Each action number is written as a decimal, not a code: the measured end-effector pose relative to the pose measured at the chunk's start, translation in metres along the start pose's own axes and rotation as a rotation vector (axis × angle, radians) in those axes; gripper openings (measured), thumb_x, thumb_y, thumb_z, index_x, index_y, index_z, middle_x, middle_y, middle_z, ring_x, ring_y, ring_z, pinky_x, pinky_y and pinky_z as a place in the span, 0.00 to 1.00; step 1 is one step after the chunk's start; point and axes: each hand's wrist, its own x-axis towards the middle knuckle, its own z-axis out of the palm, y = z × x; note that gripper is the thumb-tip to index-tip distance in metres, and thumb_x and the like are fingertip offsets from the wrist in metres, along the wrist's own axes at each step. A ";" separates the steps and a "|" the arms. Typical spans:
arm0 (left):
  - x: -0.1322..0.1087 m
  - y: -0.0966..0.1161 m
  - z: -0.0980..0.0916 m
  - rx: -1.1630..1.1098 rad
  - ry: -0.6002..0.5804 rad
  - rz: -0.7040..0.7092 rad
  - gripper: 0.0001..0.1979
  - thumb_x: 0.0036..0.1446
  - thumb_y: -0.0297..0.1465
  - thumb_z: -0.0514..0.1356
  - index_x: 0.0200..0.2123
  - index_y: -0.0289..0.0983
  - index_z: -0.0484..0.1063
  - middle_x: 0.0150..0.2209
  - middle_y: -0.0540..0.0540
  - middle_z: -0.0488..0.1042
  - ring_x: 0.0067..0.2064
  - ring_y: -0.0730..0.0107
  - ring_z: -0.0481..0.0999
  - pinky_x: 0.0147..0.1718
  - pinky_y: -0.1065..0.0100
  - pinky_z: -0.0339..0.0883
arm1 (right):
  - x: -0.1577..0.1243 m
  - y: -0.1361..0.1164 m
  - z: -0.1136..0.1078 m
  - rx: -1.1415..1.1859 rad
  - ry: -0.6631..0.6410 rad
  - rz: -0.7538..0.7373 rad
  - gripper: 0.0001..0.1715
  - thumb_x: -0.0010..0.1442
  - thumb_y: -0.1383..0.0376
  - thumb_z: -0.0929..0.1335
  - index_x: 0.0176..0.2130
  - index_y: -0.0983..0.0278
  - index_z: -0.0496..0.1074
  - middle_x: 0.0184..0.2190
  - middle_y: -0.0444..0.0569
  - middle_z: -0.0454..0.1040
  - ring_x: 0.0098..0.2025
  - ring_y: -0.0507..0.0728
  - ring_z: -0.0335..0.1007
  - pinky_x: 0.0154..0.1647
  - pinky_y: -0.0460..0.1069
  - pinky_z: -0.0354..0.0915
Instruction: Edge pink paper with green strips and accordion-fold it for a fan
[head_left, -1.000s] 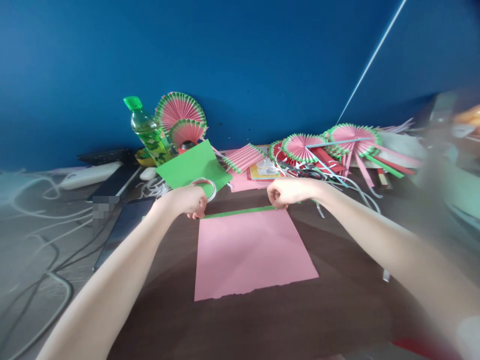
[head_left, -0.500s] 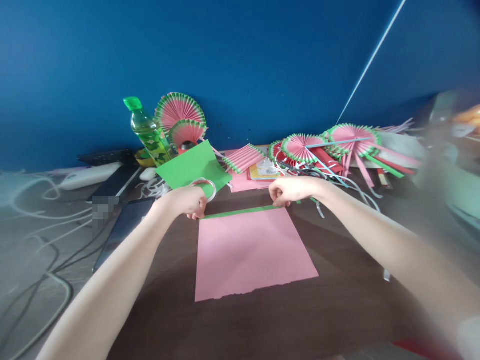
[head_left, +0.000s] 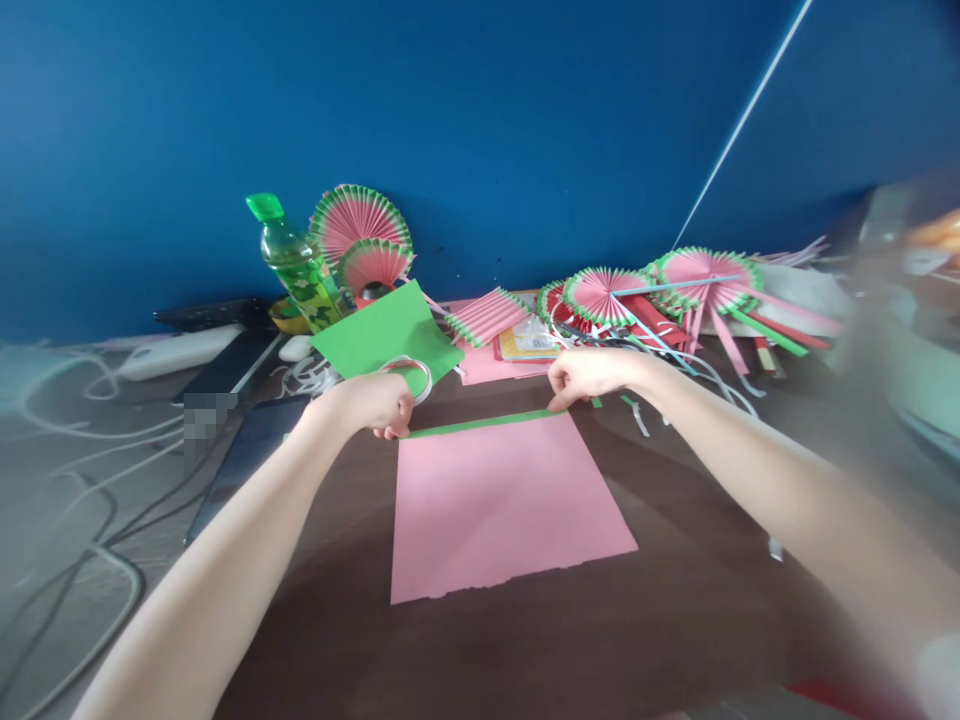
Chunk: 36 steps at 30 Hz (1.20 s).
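A sheet of pink paper (head_left: 510, 505) lies flat on the dark tabletop, its near edge torn and uneven. Along its far edge runs a narrow green paper strip (head_left: 484, 423). My left hand (head_left: 386, 405) is closed at the strip's left end, with its fingertips down at the sheet's corner. At the right end, the thumb and fingers of my right hand (head_left: 577, 378) are pinched on the strip. Behind my left hand, a white ring-shaped item (head_left: 429, 380) is partly hidden, and a green sheet (head_left: 386, 335) lies beyond it.
Folded pink-and-green paper fans (head_left: 360, 225) lean against the blue wall, beside a green-capped bottle (head_left: 289, 255). More fans (head_left: 705, 280) and loose strips lie at the back right. A dark flat device (head_left: 244, 460) and several cables (head_left: 127, 560) are on the left.
My right hand has shifted slightly, its fingers now drawn together at the strip's right end. My left hand, the pink sheet and the strip look nearly unchanged.
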 end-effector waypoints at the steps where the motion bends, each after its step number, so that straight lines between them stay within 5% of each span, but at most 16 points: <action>1: 0.000 0.000 0.000 0.001 -0.004 -0.004 0.05 0.39 0.25 0.54 0.15 0.35 0.65 0.18 0.49 0.70 0.24 0.72 0.69 0.24 0.72 0.58 | 0.001 0.002 0.000 -0.032 0.009 0.030 0.17 0.47 0.54 0.69 0.22 0.64 0.65 0.16 0.42 0.64 0.19 0.49 0.58 0.20 0.46 0.53; 17: -0.003 -0.007 -0.002 0.085 -0.006 -0.145 0.15 0.45 0.38 0.59 0.15 0.35 0.63 0.19 0.47 0.71 0.23 0.70 0.69 0.23 0.70 0.56 | 0.005 0.013 -0.003 -0.111 -0.010 0.075 0.22 0.45 0.48 0.69 0.21 0.63 0.63 0.15 0.39 0.55 0.18 0.48 0.49 0.20 0.47 0.46; 21: -0.009 0.006 -0.001 0.213 0.208 -0.102 0.08 0.46 0.33 0.57 0.21 0.35 0.69 0.29 0.44 0.75 0.30 0.63 0.73 0.27 0.68 0.59 | 0.005 0.013 -0.003 -0.078 -0.014 0.030 0.20 0.46 0.50 0.69 0.20 0.63 0.63 0.16 0.39 0.57 0.19 0.48 0.50 0.21 0.47 0.47; 24: -0.008 0.030 0.014 0.238 0.530 -0.024 0.12 0.54 0.30 0.49 0.36 0.36 0.72 0.38 0.41 0.75 0.41 0.56 0.73 0.35 0.62 0.64 | 0.005 0.012 -0.004 -0.060 -0.009 0.019 0.21 0.46 0.50 0.69 0.20 0.63 0.62 0.15 0.40 0.57 0.19 0.48 0.50 0.21 0.47 0.47; 26: 0.000 0.049 0.032 0.221 0.659 0.193 0.17 0.57 0.27 0.44 0.45 0.34 0.69 0.45 0.40 0.73 0.48 0.58 0.70 0.45 0.61 0.63 | 0.005 0.012 -0.004 -0.048 0.009 0.020 0.21 0.46 0.50 0.69 0.19 0.63 0.62 0.15 0.40 0.57 0.19 0.48 0.50 0.21 0.48 0.47; 29: 0.013 0.070 0.062 0.159 0.620 0.429 0.24 0.58 0.26 0.44 0.59 0.30 0.55 0.61 0.40 0.58 0.61 0.63 0.56 0.58 0.63 0.52 | 0.005 0.013 -0.003 -0.031 0.035 0.024 0.19 0.47 0.52 0.68 0.19 0.63 0.61 0.15 0.40 0.57 0.19 0.48 0.50 0.21 0.47 0.47; 32: 0.022 0.077 0.083 0.152 0.534 0.439 0.26 0.62 0.30 0.40 0.62 0.26 0.49 0.65 0.40 0.48 0.66 0.61 0.43 0.62 0.59 0.41 | 0.004 0.013 -0.004 -0.022 0.037 0.021 0.18 0.46 0.53 0.69 0.20 0.63 0.63 0.16 0.41 0.61 0.19 0.48 0.53 0.21 0.47 0.49; 36: 0.024 0.075 0.091 0.162 0.553 0.427 0.27 0.62 0.31 0.38 0.62 0.26 0.47 0.65 0.40 0.46 0.66 0.61 0.41 0.63 0.56 0.39 | -0.005 -0.001 -0.004 0.030 0.089 -0.041 0.10 0.49 0.59 0.67 0.24 0.64 0.65 0.19 0.43 0.67 0.22 0.50 0.61 0.23 0.46 0.53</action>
